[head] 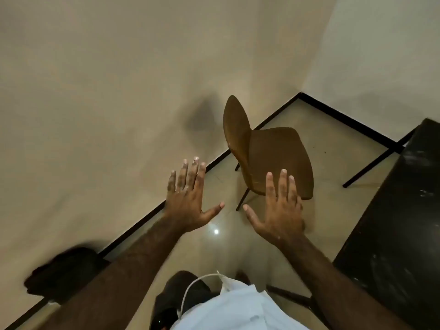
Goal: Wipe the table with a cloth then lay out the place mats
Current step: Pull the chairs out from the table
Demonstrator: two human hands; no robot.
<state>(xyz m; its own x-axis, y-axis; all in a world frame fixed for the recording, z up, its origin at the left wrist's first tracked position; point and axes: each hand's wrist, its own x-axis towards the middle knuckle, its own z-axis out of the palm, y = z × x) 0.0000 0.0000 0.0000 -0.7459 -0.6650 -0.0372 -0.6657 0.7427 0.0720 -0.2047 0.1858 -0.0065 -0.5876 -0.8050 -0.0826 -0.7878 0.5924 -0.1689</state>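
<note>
Bundle (62, 272): dark, near left, at the foot of the wall; too blurred to identify.
Left hand (188, 201): back up, fingers straight and spread, holding nothing.
Chair (273, 158): brown, centre, beyond the hands.
Right hand (278, 210): back up, fingers straight and spread, holding nothing; overlaps the chair's near edge, contact unclear.
Table (404, 222): black, far right, top streaked with pale smudges.
</note>
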